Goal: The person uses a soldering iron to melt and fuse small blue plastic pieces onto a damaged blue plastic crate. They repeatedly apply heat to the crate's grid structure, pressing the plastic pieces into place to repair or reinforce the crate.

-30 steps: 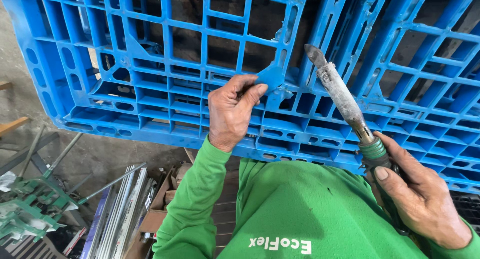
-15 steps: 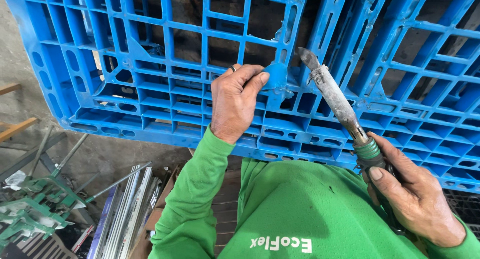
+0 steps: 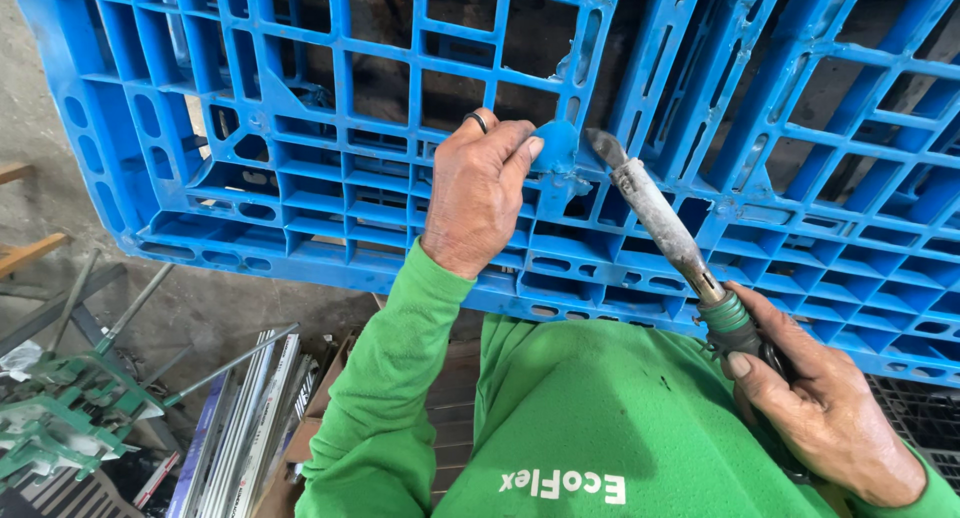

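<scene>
A big blue plastic pallet (image 3: 300, 128) with a grid of ribs fills the upper view. My left hand (image 3: 480, 193) presses a small blue plastic patch (image 3: 556, 144) against a rib near the pallet's middle; a dark ring sits on one finger. My right hand (image 3: 830, 408) grips the green handle of a soldering iron (image 3: 660, 223). Its grey shaft slants up to the left, and the flat tip lies just right of the patch, close to touching it. Green sleeves cover both arms.
Bundled metal rods and strips (image 3: 240, 418) lie on the floor at lower left, beside green metal parts (image 3: 70, 418). Wooden pieces (image 3: 25, 248) show at the left edge. A dark grid crate (image 3: 920, 418) sits at lower right, under the pallet edge.
My left hand moved up onto the patch and pinned it to the rib. The iron's tip swung left and down towards the patch.
</scene>
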